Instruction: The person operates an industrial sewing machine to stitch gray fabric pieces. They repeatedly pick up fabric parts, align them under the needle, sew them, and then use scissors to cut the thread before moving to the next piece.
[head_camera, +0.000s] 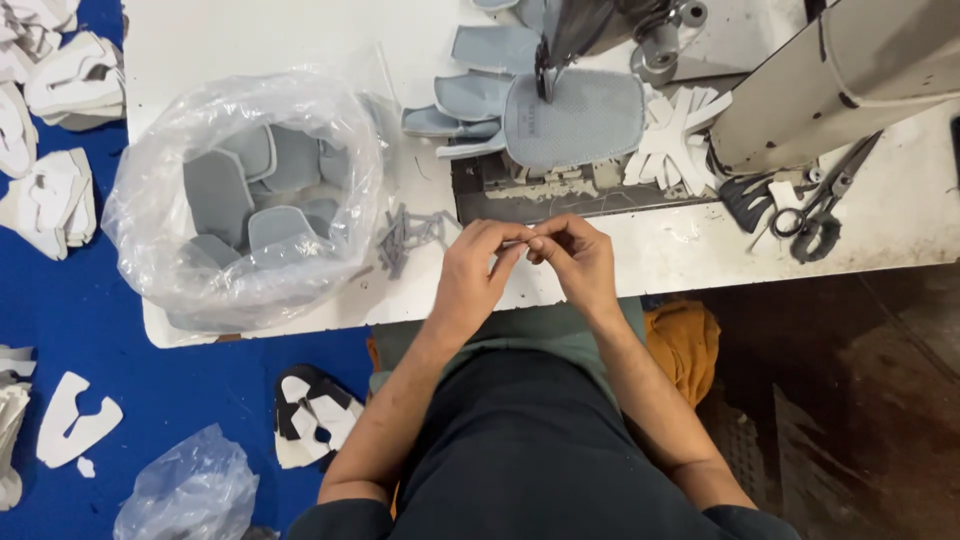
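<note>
Where hands (525, 250) meet: plastic bag (245, 200) alongside.

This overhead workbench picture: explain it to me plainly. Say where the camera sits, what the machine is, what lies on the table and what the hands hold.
The camera sits on the person's head and looks down at their own arms. The left hand and right hand meet at the fingertips, pinching something too small to make out. Beyond them is a sewing machine, with a grey padded fabric piece under its needle. On the white table are a clear plastic bag of similar grey pieces, a small pile of grey strips, white cut-outs and black scissors.
</note>
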